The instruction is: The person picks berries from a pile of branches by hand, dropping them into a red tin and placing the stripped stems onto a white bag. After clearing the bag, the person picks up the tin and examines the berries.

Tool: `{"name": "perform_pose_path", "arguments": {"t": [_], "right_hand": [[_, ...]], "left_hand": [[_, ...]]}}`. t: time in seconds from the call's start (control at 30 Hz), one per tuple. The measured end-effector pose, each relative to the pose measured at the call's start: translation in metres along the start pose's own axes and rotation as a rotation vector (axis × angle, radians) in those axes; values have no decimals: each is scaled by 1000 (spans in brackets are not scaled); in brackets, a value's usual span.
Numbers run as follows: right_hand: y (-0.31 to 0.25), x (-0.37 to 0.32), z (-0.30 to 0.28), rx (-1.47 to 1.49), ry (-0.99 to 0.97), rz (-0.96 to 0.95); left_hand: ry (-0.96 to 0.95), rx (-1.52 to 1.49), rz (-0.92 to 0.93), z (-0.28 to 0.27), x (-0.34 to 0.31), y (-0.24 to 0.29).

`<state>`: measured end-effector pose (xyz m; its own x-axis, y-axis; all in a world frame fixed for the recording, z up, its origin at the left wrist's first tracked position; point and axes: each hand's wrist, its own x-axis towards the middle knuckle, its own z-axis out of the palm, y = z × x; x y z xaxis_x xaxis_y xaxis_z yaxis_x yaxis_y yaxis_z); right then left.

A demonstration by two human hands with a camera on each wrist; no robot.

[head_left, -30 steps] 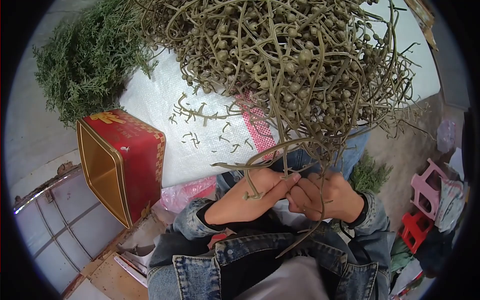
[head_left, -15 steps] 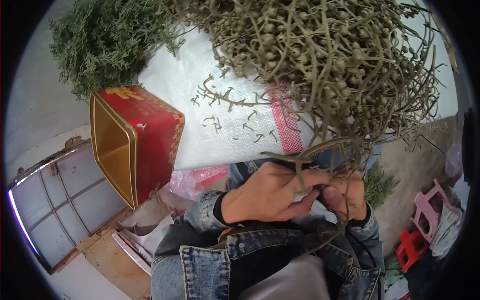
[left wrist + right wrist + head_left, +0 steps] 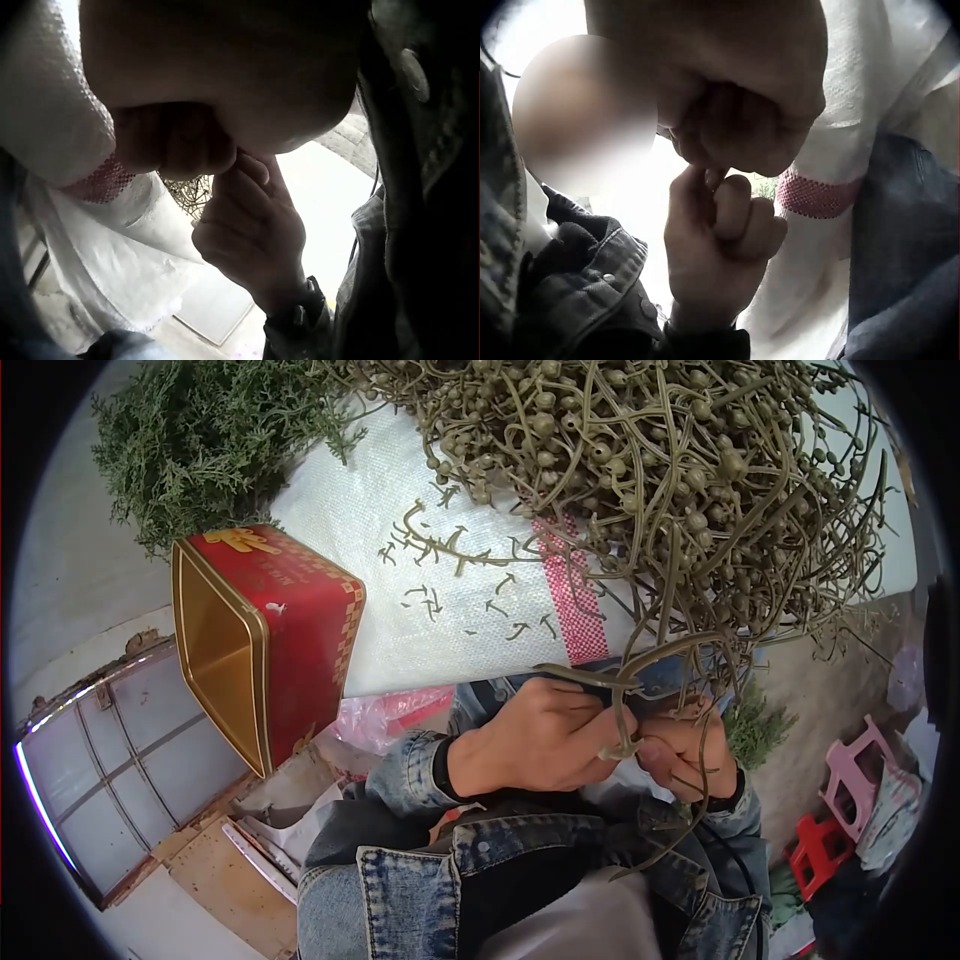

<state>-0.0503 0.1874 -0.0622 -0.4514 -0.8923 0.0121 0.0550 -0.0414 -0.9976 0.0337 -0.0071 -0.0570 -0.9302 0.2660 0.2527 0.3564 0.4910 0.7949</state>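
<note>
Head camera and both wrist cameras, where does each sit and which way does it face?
Head: worn on the head, facing forward and down over stems, white sack, left hand, right hand and denim jacket.
Left wrist: on that wrist, facing the right hand; the left hand looms dark on top, jacket at right.
Right wrist: on that wrist, facing the left hand; the right hand fills the top, jacket at left.
The wrist views share both hands and the sack's checked band.

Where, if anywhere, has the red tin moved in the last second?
No, no visible move: the red tin keeps its place relative to the pink stripe on the white sack; the view itself shifted.
</note>
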Motion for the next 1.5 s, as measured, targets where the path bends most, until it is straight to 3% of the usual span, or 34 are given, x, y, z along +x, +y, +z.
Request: {"name": "perform_pose_path", "arguments": {"t": [0.27, 0.37, 0.53, 0.63, 0.73, 0.9, 1.07, 1.17, 1.2, 1.27, 1.3, 1.37, 1.4, 1.47, 1.5], "right_hand": [[9, -2, 12, -20, 26, -26], [11, -2, 15, -91, 82, -105], [6, 5, 13, -404, 93, -255], [4, 5, 12, -571, 116, -310], [1, 3, 13, -759, 162, -387], [-1, -3, 3, -743, 121, -299], [-10, -7, -14, -504, 150, -278], [-11, -12, -17, -313, 151, -225], [-4, -12, -14, -171, 222, -223], [4, -12, -8, 116, 352, -220], [2, -12, -7, 117, 360, -232], [-5, -10, -3, 199, 418, -136], [-9, -10, -1, 247, 442, -85], [-14, -9, -2, 227, 444, -92], [-17, -10, -2, 205, 445, -80]], "left_hand": [[-35, -269, -60, -3, 1, -1], [-59, -576, -261, -1, 1, 5], [-80, -778, -459, -1, 2, 9], [-84, -1254, -806, 2, -3, 9], [-119, -1213, -814, -2, -2, 9], [-239, -1047, -715, -21, 10, 15], [-169, -1199, -619, -33, 9, 13], [-100, -1349, -331, -43, 16, 15], [-113, -1340, -333, -54, 19, 21], [-116, -892, -301, -78, 32, 47], [-125, -882, -297, -82, 39, 59], [89, -401, -64, -90, 53, 81], [83, -390, -61, -96, 62, 92], [90, 228, 78, -109, 84, 109], [85, 237, 84, -111, 93, 116]]}}
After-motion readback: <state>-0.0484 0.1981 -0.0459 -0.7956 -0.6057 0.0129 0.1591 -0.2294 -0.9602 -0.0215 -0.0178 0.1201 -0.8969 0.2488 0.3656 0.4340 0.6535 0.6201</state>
